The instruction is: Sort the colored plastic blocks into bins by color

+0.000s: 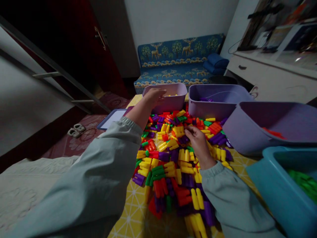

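My left hand [156, 95] reaches over the near rim of the pink bin [170, 103] at the back left of the table. Its fingers are stretched out, and I see nothing in them. Some yellow pieces [172, 95] show inside that bin. Over the heap, my right hand [198, 140] has thumb and fingers closed at the edge of a yellow bullet-shaped plastic building block [179, 131]. Around it lie mixed red, yellow, green and purple building blocks [158, 172], several joined side by side.
A purple bin [218, 107] holds some purple pieces, a lilac bin [242, 132] red ones, and a teal bin [274, 185] green ones. A yellow patterned cloth [128, 215] covers the table. Beyond are a blue sofa [170, 71], a white cabinet [269, 71] and a tray-like board [112, 119].
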### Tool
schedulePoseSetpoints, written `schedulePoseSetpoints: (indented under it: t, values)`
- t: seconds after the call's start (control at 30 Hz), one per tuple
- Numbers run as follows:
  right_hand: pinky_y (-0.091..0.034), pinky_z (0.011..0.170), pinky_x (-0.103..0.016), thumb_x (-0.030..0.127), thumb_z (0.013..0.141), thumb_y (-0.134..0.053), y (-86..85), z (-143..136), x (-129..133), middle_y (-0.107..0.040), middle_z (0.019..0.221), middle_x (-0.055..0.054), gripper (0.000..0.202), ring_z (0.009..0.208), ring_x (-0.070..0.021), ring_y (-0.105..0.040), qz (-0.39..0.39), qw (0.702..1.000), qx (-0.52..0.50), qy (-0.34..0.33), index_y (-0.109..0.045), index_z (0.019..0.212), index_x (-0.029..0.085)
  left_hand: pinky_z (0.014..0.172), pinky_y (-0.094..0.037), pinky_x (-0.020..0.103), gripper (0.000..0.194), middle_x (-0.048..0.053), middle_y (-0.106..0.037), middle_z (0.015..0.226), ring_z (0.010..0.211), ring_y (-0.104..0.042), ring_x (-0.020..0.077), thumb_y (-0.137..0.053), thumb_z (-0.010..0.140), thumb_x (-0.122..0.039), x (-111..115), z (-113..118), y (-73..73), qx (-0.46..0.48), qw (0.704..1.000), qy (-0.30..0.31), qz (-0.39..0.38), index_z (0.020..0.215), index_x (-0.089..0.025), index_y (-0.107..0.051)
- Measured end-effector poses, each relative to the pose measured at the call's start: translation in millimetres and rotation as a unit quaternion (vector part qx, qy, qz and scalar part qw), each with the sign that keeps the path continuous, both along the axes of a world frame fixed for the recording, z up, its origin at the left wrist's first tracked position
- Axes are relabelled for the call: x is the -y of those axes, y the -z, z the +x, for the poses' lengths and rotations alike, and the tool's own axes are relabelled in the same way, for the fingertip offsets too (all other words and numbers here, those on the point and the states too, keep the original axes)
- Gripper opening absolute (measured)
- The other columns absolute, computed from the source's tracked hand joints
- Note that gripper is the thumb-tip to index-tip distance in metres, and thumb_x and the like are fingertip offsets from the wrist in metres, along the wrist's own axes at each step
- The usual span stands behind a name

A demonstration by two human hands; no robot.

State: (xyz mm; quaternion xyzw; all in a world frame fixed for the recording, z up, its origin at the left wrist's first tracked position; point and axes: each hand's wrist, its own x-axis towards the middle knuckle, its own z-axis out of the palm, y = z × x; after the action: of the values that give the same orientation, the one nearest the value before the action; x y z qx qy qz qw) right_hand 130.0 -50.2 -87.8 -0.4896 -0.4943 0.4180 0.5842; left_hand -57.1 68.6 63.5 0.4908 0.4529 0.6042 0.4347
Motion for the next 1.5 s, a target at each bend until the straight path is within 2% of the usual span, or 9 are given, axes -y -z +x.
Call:
schedulePoseSetpoints:
  t: [0.1,0.27,0.43,0.6,0.73,0.9,1.13,1.4,1.5]
  values:
    - [-0.053,0.084,-0.040,0.047,0.070,-0.069,-1.6,-0.2,0.8,-0.072,0.095,-0.009,0.039,0.089,-0.0249,-0.067,-0.005,1.000,-0.003,0.001,-0.067,0.094,0.017,0.089,-0.053,0.049,0.034,0.012,-0.067,0.102,0.095,-0.067,0.0239,-0.069,0.075,-0.017,32.5,-7.9,16.4,-0.070,0.992,0.035,-0.095,0.107,-0.009,-0.061]
    - [-0.052,0.082,-0.039,0.046,0.069,-0.069,-0.9,-0.6,0.5,-0.071,0.093,-0.010,0.038,0.087,-0.0242,-0.066,-0.008,1.000,0.001,0.002,-0.068,0.093,0.016,0.092,-0.051,0.042,0.049,0.014,-0.067,0.117,0.105,-0.064,0.0267,-0.070,0.075,-0.036,108.0,-40.0,37.1,-0.276,0.959,0.043,-0.039,0.117,-0.013,-0.063]
    - [-0.052,0.082,-0.038,0.045,0.070,-0.069,1.1,-0.8,0.0,-0.071,0.092,-0.009,0.035,0.088,-0.0243,-0.067,-0.016,1.000,-0.012,-0.006,-0.067,0.091,0.017,0.094,-0.049,0.046,0.049,0.015,-0.065,0.118,0.110,-0.061,0.0307,-0.063,0.081,-0.037,176.0,-68.2,67.7,-0.506,0.860,-0.062,-0.020,0.126,-0.017,-0.060]
    - [-0.051,0.084,-0.039,0.045,0.070,-0.070,3.3,1.1,-0.7,-0.071,0.094,-0.009,0.036,0.090,-0.0248,-0.066,-0.010,1.000,-0.005,-0.012,-0.068,0.092,0.017,0.101,-0.044,0.050,0.044,0.017,-0.056,0.129,0.122,-0.052,0.0335,-0.058,0.086,-0.037,211.1,-69.3,107.0,-0.567,0.809,-0.154,-0.016,0.125,-0.017,-0.059]
    - [-0.051,0.082,-0.038,0.047,0.070,-0.070,4.0,1.6,-1.3,-0.071,0.093,-0.009,0.036,0.088,-0.0249,-0.066,-0.008,1.000,-0.003,-0.010,-0.068,0.090,0.017,0.105,-0.040,0.054,0.042,0.020,-0.047,0.136,0.128,-0.044,0.0361,-0.059,0.085,-0.038,215.8,-65.5,124.7,-0.582,0.787,-0.207,-0.011,0.121,-0.016,-0.061]
    - [-0.051,0.083,-0.038,0.046,0.072,-0.069,5.9,1.9,-2.0,-0.071,0.093,-0.008,0.034,0.089,-0.0247,-0.067,-0.009,1.000,0.003,-0.010,-0.068,0.091,0.018,0.105,-0.041,0.052,0.036,0.016,-0.049,0.133,0.126,-0.047,0.0337,-0.060,0.085,-0.039,212.6,-57.6,128.3,-0.572,0.796,-0.198,-0.014,0.114,-0.019,-0.067]
    - [-0.051,0.084,-0.039,0.046,0.072,-0.068,4.6,2.2,-0.8,-0.071,0.093,-0.009,0.036,0.088,-0.0248,-0.066,-0.007,1.000,0.016,-0.015,-0.068,0.092,0.017,0.104,-0.042,0.051,0.045,0.012,-0.054,0.134,0.125,-0.048,0.0331,-0.066,0.080,-0.048,208.1,-27.0,114.4,-0.542,0.837,-0.072,-0.009,0.119,-0.026,-0.067]
    - [-0.051,0.087,-0.041,0.050,0.070,-0.069,2.0,1.9,-0.8,-0.071,0.095,-0.010,0.038,0.091,-0.0264,-0.067,-0.014,1.000,0.012,-0.015,-0.068,0.091,0.018,0.113,-0.031,0.050,0.054,0.016,-0.044,0.147,0.139,-0.036,0.0330,-0.070,0.077,-0.044,168.5,16.4,104.4,-0.392,0.918,0.055,0.004,0.125,-0.021,-0.063]
    - [-0.052,0.085,-0.041,0.051,0.068,-0.069,-0.3,2.1,0.0,-0.072,0.094,-0.010,0.040,0.090,-0.0261,-0.067,-0.021,1.000,0.008,-0.011,-0.067,0.091,0.018,0.112,-0.034,0.046,0.051,0.014,-0.052,0.141,0.134,-0.043,0.0302,-0.071,0.078,-0.040,158.0,28.0,103.1,-0.309,0.945,0.096,0.046,0.124,-0.019,-0.063]
